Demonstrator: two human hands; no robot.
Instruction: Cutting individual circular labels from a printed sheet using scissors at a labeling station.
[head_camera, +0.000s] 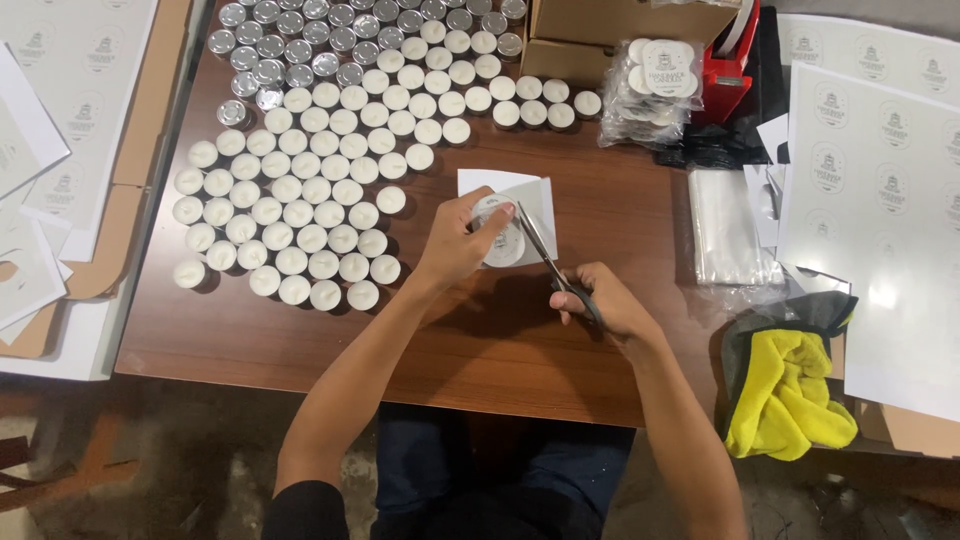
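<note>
Nearest to us, our right hand (600, 305) is closed through the handles of the scissors (553, 268), whose blades point up and away toward the paper. Just beyond, our left hand (458, 240) pinches a white sheet of labels (540, 200) with a round sticker on it, fingers clamped on its left part, holding it just above the brown table (500, 350); the blade tips meet the sheet near our fingertips. To the right, at the table's edge, lies a yellow cloth (785, 400), with clear plastic bags (725, 230) and large printed label sheets (880, 200) beyond it. To the left, rows of white tealight candles (300, 210) spread across the table. Farther back sit a wrapped pack of candles (655, 85), a red tape dispenser (735, 65) and a cardboard box (610, 30)
</note>
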